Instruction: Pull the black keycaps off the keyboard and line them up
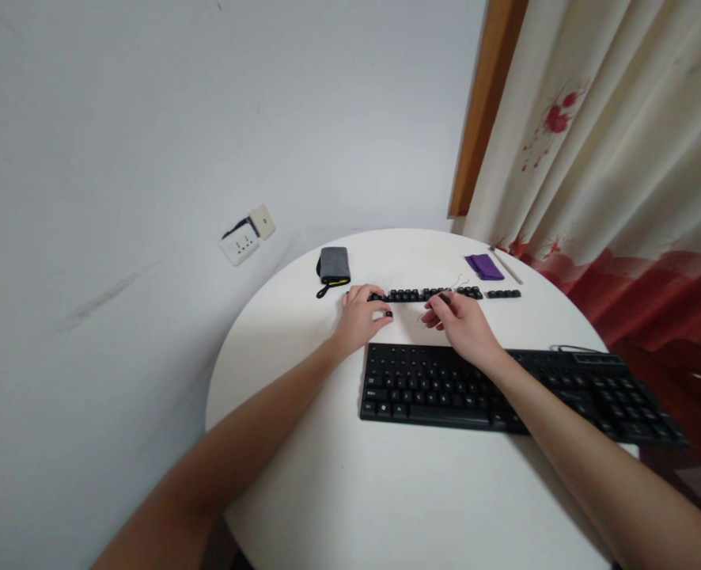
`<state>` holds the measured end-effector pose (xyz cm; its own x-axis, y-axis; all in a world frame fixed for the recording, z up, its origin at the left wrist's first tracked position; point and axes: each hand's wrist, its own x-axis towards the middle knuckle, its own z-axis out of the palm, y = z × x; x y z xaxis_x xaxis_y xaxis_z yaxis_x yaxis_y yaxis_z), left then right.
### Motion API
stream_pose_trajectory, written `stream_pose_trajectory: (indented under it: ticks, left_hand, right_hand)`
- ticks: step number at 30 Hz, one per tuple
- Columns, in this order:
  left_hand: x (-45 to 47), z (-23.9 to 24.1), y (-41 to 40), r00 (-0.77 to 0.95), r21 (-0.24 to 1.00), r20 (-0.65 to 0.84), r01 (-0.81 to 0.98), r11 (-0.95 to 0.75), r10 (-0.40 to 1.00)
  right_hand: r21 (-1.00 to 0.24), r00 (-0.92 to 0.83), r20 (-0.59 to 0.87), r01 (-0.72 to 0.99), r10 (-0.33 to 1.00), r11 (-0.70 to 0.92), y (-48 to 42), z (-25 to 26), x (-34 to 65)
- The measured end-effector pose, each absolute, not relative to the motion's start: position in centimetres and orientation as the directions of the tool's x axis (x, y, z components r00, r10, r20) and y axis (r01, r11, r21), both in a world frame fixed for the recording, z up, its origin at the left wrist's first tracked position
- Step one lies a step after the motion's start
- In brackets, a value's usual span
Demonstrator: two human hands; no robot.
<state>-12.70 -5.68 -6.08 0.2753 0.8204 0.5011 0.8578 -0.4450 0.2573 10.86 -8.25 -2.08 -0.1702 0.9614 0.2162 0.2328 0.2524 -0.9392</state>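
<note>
A row of black keycaps (407,295) lies on the white round table (303,372), behind a black keyboard (425,388). At the left end of that row is my left hand (358,318). Its fingers reach over the end caps, while a small black keycap (389,314) sits between thumb and forefinger. My right hand (466,323) hovers over the keyboard's back edge, closed on a small tool with a black handle (444,298) and thin wire ends, which looks like a wire keycap puller. My right wrist and forearm hide part of the keyboard.
Behind my left hand lies a grey pouch (335,264) with a black loop. A purple cloth (484,267) and a pale stick (506,266) rest at the back right. The wall with a socket (240,244) borders the left; a curtain (555,182) hangs on the right.
</note>
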Motion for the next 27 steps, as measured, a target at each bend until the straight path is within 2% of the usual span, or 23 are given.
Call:
stream_pose_trajectory:
  ticks: [8,27]
  left_hand:
    - [-12.83,-6.03,-5.56,0.194,0.269,0.523,0.887,-0.377,0.83]
    - [-13.22,-6.06,-5.42,0.152,0.257,0.524,0.909,-0.327,0.838]
  right_hand:
    - [-0.943,-0.169,0.211,0.226,0.963,0.246,-8.54,-1.79,10.69]
    - [-0.935,-0.179,0.215,0.246,0.96,0.255,-8.31,-1.68,10.95]
